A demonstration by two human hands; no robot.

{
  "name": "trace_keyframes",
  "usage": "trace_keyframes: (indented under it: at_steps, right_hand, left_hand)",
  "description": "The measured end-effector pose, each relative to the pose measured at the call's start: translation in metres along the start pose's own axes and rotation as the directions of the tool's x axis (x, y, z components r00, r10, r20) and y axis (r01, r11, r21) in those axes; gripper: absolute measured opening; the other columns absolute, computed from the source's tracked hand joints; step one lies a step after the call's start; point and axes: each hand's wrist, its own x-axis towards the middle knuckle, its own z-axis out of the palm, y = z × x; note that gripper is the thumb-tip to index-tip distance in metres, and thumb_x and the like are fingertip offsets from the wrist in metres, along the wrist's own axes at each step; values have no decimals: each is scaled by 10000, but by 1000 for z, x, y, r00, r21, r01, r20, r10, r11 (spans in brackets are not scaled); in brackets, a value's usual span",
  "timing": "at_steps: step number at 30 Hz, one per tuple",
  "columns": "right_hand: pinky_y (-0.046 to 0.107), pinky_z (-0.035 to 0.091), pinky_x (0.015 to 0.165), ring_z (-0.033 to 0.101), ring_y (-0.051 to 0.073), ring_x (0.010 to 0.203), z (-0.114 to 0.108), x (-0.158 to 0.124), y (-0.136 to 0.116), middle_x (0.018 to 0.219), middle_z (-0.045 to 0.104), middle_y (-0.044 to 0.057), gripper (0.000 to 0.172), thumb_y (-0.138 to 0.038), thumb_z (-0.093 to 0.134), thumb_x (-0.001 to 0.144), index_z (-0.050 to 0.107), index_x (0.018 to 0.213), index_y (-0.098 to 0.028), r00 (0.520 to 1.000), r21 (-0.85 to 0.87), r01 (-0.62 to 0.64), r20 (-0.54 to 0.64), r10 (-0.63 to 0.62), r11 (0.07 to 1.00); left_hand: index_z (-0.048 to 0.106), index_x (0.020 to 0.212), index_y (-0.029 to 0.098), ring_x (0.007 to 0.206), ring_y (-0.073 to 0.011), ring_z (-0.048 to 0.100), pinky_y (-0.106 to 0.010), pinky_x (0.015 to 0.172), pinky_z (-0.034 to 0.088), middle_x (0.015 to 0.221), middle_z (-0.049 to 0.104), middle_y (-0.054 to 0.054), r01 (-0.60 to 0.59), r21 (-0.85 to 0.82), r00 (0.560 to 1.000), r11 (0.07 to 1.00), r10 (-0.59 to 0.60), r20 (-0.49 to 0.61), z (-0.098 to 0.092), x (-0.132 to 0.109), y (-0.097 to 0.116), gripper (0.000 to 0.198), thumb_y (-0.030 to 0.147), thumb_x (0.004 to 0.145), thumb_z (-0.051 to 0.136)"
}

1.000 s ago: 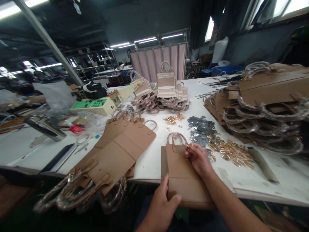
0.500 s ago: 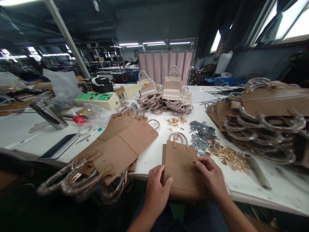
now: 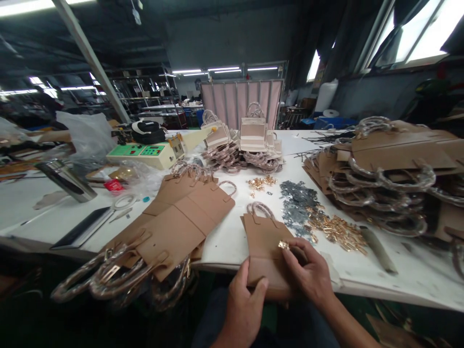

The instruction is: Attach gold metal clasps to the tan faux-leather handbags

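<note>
A tan bag panel (image 3: 264, 235) with a plastic-wrapped handle (image 3: 261, 209) lies at the table's front edge, its near part bent down over it. My left hand (image 3: 246, 299) grips the panel's lower left edge, thumb on top and fingers partly hidden beneath. Between thumb and forefinger, my right hand (image 3: 307, 270) pinches a small gold metal fitting (image 3: 283, 245) against or just above the panel's face; contact is unclear. Beyond the right hand lie a heap of gold fittings (image 3: 344, 233) and a pile of flat grey metal plates (image 3: 297, 200).
Stacked tan panels with wrapped handles (image 3: 188, 212) lie left, overhanging the edge; another tall stack (image 3: 398, 150) stands right. Further back are finished-looking small bags (image 3: 253, 135), a green-and-cream machine (image 3: 145, 152), a steel flask (image 3: 67, 180) and a dark notebook (image 3: 82, 228). A grey-green bar (image 3: 379, 250) lies at right.
The panel has turned slightly and its near part bends more. My right hand has shifted left with the gold fitting, and my left hand has moved a little right. The camera view has shifted slightly.
</note>
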Motion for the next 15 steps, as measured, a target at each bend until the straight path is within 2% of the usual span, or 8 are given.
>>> trace_keyframes:
  at_steps: [1, 3, 5, 6, 8, 10, 13, 15]
  right_hand:
    - [470, 554, 896, 708, 301, 981, -6, 5, -17, 1032, 759, 77, 134, -303, 708, 897, 705, 1029, -280, 988, -23, 153, 16, -152, 988]
    - [502, 532, 975, 695, 310, 1087, -19, 20, -56, 1102, 760, 67, 277, -172, 709, 871, 677, 1109, -311, 904, -35, 426, 63, -423, 904]
    - [522, 518, 1010, 681, 310, 1150, -32, 36, -94, 1122, 761, 57, 369, -117, 687, 858, 631, 1169, -309, 799, -30, 598, 106, -592, 801]
    - [532, 505, 1031, 679, 307, 1161, -36, 43, -110, 1125, 761, 59, 380, -112, 671, 858, 611, 1188, -291, 748, -14, 658, 122, -652, 753]
    - [502, 512, 1025, 697, 281, 1114, -42, 51, -133, 1109, 756, 64, 365, -127, 639, 877, 586, 1215, -255, 698, 24, 705, 157, -699, 709]
    - [394, 560, 898, 720, 225, 966, -44, 48, -139, 1041, 747, 55, 313, -156, 619, 919, 586, 1218, -242, 725, 34, 671, 179, -665, 741]
    - [275, 540, 682, 685, 166, 794, -37, 27, -126, 956, 702, 35, 240, -198, 607, 972, 582, 1205, -251, 832, 19, 534, 168, -529, 845]
    - [256, 530, 658, 659, 155, 756, -28, 7, -109, 922, 671, 23, 223, -220, 599, 992, 567, 1210, -255, 903, 54, 406, 128, -409, 912]
  left_hand:
    - [609, 1375, 171, 1259, -343, 631, -450, 1112, 484, 1334, 696, -141, -64, 34, 997, 997, 63, 34, -4, 1, 19, 602, 369, 815, 705]
    - [643, 1336, 234, 1176, -291, 673, -385, 1057, 516, 1276, 729, -82, -238, 48, 963, 970, 229, 144, -19, 0, 66, 477, 337, 872, 676]
    - [656, 1295, 273, 1123, -241, 688, -314, 997, 525, 1232, 744, -35, -377, 70, 886, 923, 338, 316, -40, -6, 118, 411, 252, 886, 672]
    - [661, 1257, 264, 1106, -226, 689, -301, 976, 515, 1209, 748, -28, -426, 119, 834, 897, 338, 436, -52, -11, 142, 359, 210, 903, 647]
    - [686, 1065, 253, 1003, -191, 703, -260, 860, 500, 1078, 768, 9, -531, 215, 723, 820, 306, 619, -73, -19, 181, 192, 166, 901, 638]
    - [674, 980, 239, 980, -202, 705, -275, 821, 471, 1040, 766, 7, -630, 342, 660, 697, 249, 709, -88, -24, 205, 85, 208, 902, 661]
    - [676, 932, 218, 904, -247, 714, -323, 743, 433, 969, 768, -24, -743, 476, 617, 470, 207, 759, -97, -20, 218, 84, 299, 907, 669]
    - [684, 865, 214, 825, -255, 716, -331, 667, 392, 893, 770, -32, -794, 494, 576, 353, 179, 797, -94, -11, 222, 84, 296, 881, 687]
